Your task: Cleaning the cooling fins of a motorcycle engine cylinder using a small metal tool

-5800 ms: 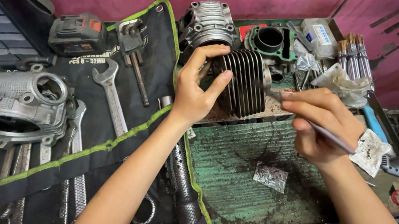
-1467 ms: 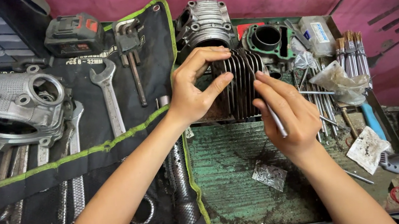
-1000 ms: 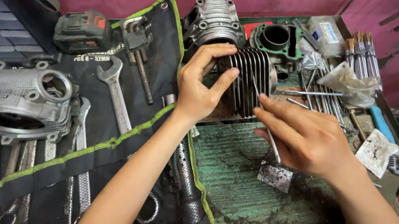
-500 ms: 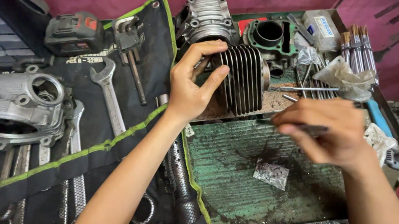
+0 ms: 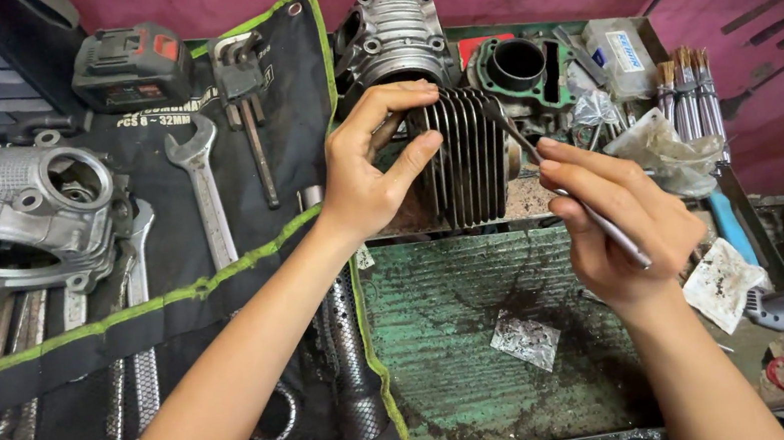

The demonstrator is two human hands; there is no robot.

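Across the left half of the frame lies my black tool roll [image 5: 172, 309] with green edging, wrenches tucked in its pockets, and a grey engine casing [image 5: 8, 215] sits at its upper left. A worn green metal tray [image 5: 471, 361] fills the lower middle. Just above centre stands the finned cylinder [image 5: 469, 154], on its side at the tray's upper edge. My left hand [image 5: 370, 167] clamps it, thumb and fingers curled around its left end. My right hand [image 5: 620, 225], right of centre, pinches a thin metal pick [image 5: 565, 192] tight, its tip touching the fins' upper right. A crumpled foil scrap [image 5: 526, 339] lies below.
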